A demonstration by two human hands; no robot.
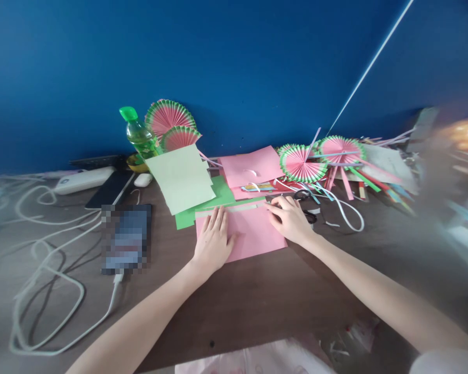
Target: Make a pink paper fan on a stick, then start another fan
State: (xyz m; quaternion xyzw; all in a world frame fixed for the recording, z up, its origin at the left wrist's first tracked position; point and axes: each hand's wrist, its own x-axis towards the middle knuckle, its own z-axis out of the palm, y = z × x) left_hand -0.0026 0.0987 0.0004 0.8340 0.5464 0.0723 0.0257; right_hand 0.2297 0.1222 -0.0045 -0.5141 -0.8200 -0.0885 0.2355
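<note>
A sheet of pink paper (253,236) lies on the table with a narrow pale strip (242,206) along its far edge. My left hand (214,239) rests flat on the paper's left part, fingers stretched out toward that edge. At the far right corner of the sheet is my right hand (288,218), its fingers bent and thumb close to the index finger by the strip's end. What is between these fingertips is too small to make out. Black-handled scissors (310,216) lie beside the right hand, partly hidden by it.
Green paper (224,192), a pale green stack (183,179) and more pink sheets (253,166) lie beyond. Pleated paper fans (302,163) and strips crowd the right. A bottle (140,135) stands by the blue wall. A phone (128,239) and white cable (81,291) lie left.
</note>
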